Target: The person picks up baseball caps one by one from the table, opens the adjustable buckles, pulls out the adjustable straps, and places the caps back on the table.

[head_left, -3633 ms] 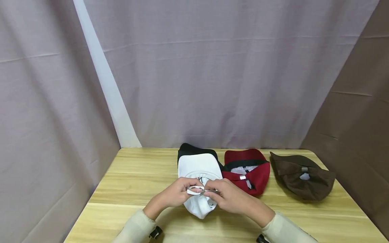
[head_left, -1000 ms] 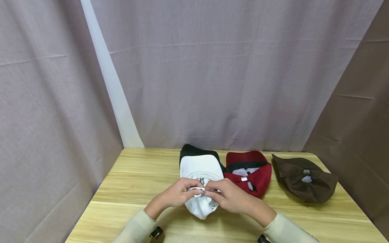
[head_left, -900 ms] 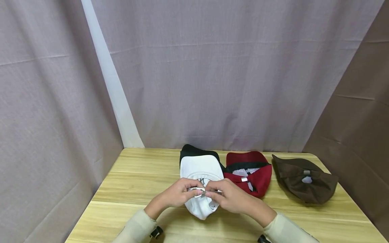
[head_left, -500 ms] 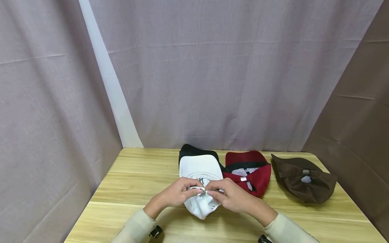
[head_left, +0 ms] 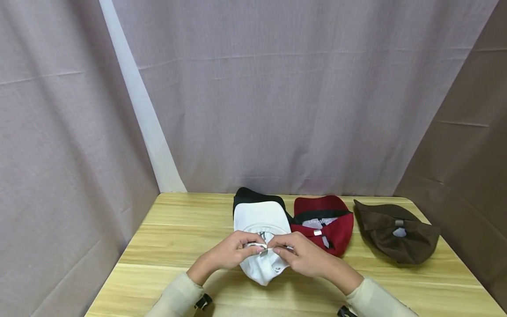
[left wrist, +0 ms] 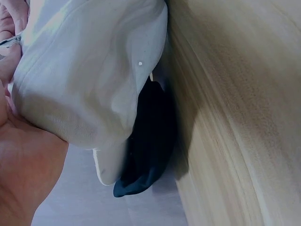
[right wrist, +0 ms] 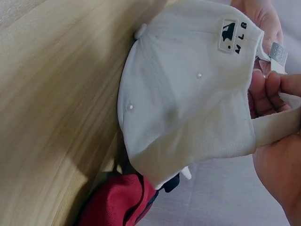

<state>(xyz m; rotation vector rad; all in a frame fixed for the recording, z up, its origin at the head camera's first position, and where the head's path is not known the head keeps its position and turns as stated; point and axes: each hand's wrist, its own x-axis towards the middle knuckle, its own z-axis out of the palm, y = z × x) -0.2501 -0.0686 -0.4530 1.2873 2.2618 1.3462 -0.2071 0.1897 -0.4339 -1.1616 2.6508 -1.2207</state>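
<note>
A white baseball cap [head_left: 262, 215] lies crown down, its brim pointing away, with both hands at its back strap. In the right wrist view the cap shows a small MLB logo [right wrist: 229, 35] by its rear edge. My left hand [head_left: 227, 254] pinches the strap beside a metal buckle [right wrist: 278, 54]. Thumb and index finger of my right hand [head_left: 303, 256] pinch the free side of the strap [right wrist: 277, 127], with fingertips right at the buckle. In the left wrist view the left palm [left wrist: 33, 160] lies along the edge of the crown.
A black cap [head_left: 253, 194] sits behind the white cap, partly covered by it. Right of it lies a dark red cap [head_left: 340, 233], then a dark brown cap [head_left: 400, 246] near the right edge of the wooden table [head_left: 166, 237]. Grey curtains [head_left: 253, 110] hang behind.
The right fingertips have drawn slightly right along the strap, and more of the buckle shows between the hands. Both hands keep their pinch; the other caps stay put.
</note>
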